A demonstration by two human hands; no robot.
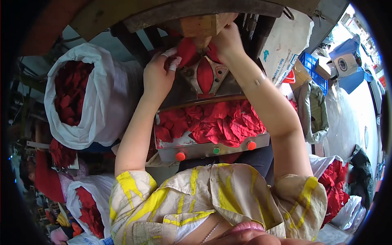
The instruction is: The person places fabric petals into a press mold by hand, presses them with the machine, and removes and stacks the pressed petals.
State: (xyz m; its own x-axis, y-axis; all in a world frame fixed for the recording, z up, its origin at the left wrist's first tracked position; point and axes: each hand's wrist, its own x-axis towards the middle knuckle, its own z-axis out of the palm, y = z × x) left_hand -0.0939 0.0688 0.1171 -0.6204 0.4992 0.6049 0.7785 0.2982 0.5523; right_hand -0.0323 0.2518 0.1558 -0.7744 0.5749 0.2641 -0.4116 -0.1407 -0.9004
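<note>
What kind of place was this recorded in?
Likely a small factory or workshop: a metal panel with red and green buttons, a heap of red pieces beside it, and a white sack holding more.

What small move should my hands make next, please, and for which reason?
Probably ease the right hand slightly away from the wooden block: its fingertips are hidden close to that block, so their clearance cannot be judged. A red strip already lies along the middle of the metal form, while the left hand is at the red cloth beside it.
</note>
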